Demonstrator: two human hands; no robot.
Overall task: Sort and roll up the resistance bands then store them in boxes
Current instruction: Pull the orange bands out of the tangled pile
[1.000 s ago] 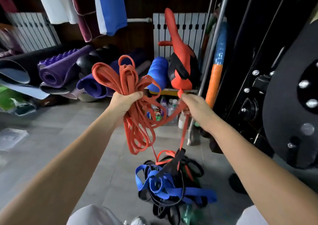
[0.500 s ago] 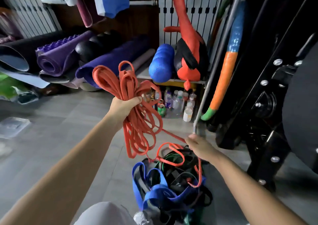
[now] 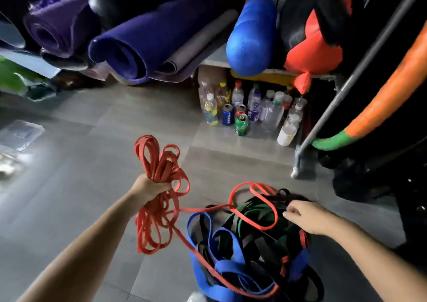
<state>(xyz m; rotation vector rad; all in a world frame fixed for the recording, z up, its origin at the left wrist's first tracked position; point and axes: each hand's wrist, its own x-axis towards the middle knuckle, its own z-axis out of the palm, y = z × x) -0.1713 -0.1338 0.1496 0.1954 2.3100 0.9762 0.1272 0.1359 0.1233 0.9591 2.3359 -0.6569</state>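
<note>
The left hand [image 3: 150, 189] is clenched round a bunch of orange bands [image 3: 159, 170], held up over the floor [image 3: 80, 186]. One strand is trailed down into the pile of bands [image 3: 242, 244] — blue, black, green — below. The right hand [image 3: 309, 218] is held over that pile, fingers loosely bent — whether anything is gripped cannot be told.

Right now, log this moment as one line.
left hand: grips orange bands | right hand: at pile, grip unclear | orange strand: runs from left hand into pile | stage: sorting
</note>
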